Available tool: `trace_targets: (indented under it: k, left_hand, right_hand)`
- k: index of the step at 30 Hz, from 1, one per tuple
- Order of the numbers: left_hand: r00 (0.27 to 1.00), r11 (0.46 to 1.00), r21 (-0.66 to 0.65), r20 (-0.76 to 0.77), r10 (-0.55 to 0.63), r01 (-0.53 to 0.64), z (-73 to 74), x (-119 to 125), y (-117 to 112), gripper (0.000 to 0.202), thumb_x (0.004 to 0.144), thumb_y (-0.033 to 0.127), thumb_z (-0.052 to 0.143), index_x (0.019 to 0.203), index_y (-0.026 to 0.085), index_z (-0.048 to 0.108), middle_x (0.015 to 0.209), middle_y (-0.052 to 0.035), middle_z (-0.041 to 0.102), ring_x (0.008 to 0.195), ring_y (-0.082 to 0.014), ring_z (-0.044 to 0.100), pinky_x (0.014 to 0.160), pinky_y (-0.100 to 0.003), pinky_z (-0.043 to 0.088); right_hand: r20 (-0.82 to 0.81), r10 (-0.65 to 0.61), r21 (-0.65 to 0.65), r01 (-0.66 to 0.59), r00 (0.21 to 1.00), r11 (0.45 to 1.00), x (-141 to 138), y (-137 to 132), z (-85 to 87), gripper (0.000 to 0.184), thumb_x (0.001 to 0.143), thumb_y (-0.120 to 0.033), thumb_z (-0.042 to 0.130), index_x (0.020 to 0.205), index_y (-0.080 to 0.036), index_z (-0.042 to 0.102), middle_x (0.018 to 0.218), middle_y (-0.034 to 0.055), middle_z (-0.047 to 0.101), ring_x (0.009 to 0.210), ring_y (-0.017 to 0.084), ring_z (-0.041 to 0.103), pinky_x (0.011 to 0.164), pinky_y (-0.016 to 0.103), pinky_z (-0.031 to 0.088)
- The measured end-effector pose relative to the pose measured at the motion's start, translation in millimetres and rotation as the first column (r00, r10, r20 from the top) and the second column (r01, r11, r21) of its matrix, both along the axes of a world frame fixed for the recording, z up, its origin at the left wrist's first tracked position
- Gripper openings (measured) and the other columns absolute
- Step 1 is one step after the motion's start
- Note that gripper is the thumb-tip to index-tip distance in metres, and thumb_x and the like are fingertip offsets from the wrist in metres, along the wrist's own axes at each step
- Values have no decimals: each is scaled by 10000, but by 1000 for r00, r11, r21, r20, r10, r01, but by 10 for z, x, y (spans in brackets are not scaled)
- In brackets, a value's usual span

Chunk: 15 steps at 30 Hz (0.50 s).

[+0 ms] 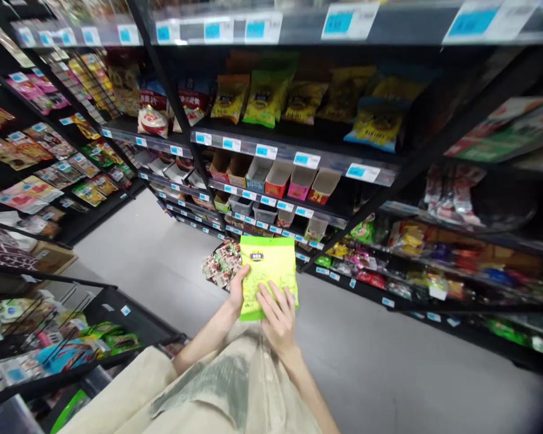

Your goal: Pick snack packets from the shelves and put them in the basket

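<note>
Green packet (268,265) is held upright in the shop aisle, just above a beige cloth bag (235,386), its printed face turned to the wearer, probably so the small text can be read. The left hand (238,289) is clamped on its left edge. The right hand (278,319) lies with fingers spread flat on the lower face, seemingly to steady it; its thumb is hidden. Matching packets (265,96) lean on the shelf (294,150) ahead, fronts outward
</note>
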<state>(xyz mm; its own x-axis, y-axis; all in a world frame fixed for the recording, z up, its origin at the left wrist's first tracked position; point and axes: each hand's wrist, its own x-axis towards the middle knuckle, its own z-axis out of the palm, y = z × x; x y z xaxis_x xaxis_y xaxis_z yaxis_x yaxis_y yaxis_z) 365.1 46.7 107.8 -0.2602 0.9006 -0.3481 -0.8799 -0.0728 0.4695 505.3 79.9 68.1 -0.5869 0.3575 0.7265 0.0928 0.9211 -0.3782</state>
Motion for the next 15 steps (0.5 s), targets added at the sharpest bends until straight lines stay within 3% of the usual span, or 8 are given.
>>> trace_targets:
  k: [4, 6, 7, 8, 9, 11, 13, 15]
  left_hand:
    - [997, 992, 117, -72, -36, 44, 145, 79, 27, 798, 763, 597, 747, 1383, 111, 621, 1431, -170, 629, 1386, -399, 523, 1170, -500, 423]
    - [987, 988, 153, -160, -12, 37, 159, 52, 28, 805, 780, 680, 709, 1378, 147, 636, 1483, -163, 585, 1430, -415, 463, 1180, -530, 398]
    - [976, 987, 161, -216, 16, 19, 146, 18, 30, 798, 790, 704, 689, 1379, 169, 638, 1520, -154, 549, 1452, -415, 430, 1182, -535, 391]
    - [957, 988, 151, -284, 60, -17, 124, -27, 35, 772, 793, 695, 698, 1379, 195, 638, 1553, -142, 513, 1470, -411, 404, 1182, -532, 389]
    - [926, 990, 118, -359, 119, -81, 96, -79, 42, 740, 788, 661, 731, 1375, 220, 637, 1578, -130, 484, 1481, -403, 388, 1184, -521, 389]
    - [835, 963, 2, -497, 235, -270, 35, -184, 62, 716, 738, 554, 834, 1355, 255, 629, 1592, -116, 465, 1485, -384, 389, 1187, -487, 395]
    - [797, 906, -127, -535, 281, -404, -5, -275, 72, 745, 680, 494, 896, 1331, 258, 622, 1549, -119, 518, 1457, -370, 439, 1169, -456, 428]
    - [842, 891, -213, -467, 268, -402, -7, -357, 54, 764, 656, 514, 904, 1311, 242, 620, 1456, -125, 607, 1387, -358, 531, 1119, -434, 487]
  right_hand:
    - [-125, -103, -129, 86, 987, 988, -19, 109, -197, 628, 931, -100, 516, 1535, -263, 456, 1539, 77, 536, 1508, 340, 372, 1233, 693, 231]
    - [-207, -123, -286, 60, 971, 956, -92, 155, -265, 609, 930, -217, 606, 1519, -297, 477, 1585, 77, 478, 1490, 386, 391, 1196, 716, 298]
    - [-234, -171, -424, 59, 957, 904, -144, 170, -277, 596, 922, -285, 644, 1500, -315, 501, 1580, 68, 488, 1480, 390, 406, 1180, 684, 359]
    - [-233, -242, -582, 65, 942, 811, -203, 180, -272, 589, 906, -349, 683, 1475, -326, 532, 1555, 60, 522, 1461, 385, 439, 1162, 634, 419]
    - [-218, -306, -736, 50, 927, 675, -269, 186, -251, 590, 882, -407, 720, 1444, -321, 565, 1514, 61, 568, 1431, 377, 483, 1138, 585, 467]
    - [-202, -387, -946, -77, 900, 314, -415, 185, -180, 645, 836, -511, 763, 1417, -291, 591, 1421, 81, 650, 1345, 353, 580, 1090, 522, 521]
    - [-263, -381, -956, -293, 886, -23, -565, 170, -121, 711, 822, -585, 755, 1434, -274, 569, 1365, 104, 686, 1265, 325, 643, 1056, 517, 540]
    - [-347, -313, -882, -421, 884, -214, -702, 146, -125, 746, 790, -613, 773, 1436, -306, 562, 1343, 101, 701, 1236, 310, 663, 1037, 523, 550]
